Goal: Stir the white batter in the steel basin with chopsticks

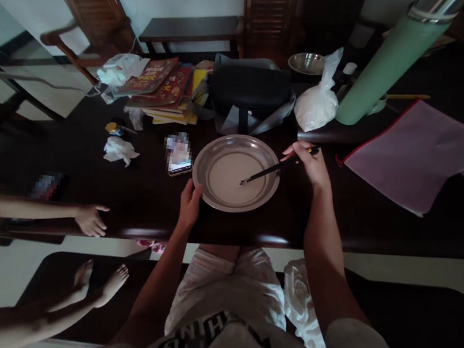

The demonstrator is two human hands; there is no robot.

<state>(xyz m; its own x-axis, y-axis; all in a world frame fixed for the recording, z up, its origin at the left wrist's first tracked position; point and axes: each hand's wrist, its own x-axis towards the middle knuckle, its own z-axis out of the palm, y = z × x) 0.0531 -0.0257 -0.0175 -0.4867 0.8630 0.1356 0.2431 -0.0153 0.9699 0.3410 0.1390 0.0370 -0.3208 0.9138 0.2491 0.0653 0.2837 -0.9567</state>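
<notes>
Two hands work at one round, shallow stainless-steel plate (236, 173) that sits flat on the dark wooden table (382, 220), close to its near edge and directly before the person. The left hand (190, 202) rests on the plate's near-left rim, thumb over the lip and fingers apparently tucked beneath, though the dim light makes that hard to confirm. The right hand (310, 162) is closed in a pinch around the upper ends of a pair of dark, slender chopsticks (276, 168), whose tips dip into a thin pale liquid or batter (229, 176) pooled across the plate's floor.

The plate looks light, stiff and smooth, so it would probably slide or spin on the polished wood unless pinned at the rim; the rolled lip is the natural place to grasp it, kept level because the shallow wall would spill its contents easily. The chopsticks are rigid and light, best held high near their ends.

Just left of the plate lies a phone (179, 154); a white knotted plastic bag (318, 99) and a tall green flask (390, 64) stand beyond. Another person's hand (91, 219) rests on the table's edge, well apart.
</notes>
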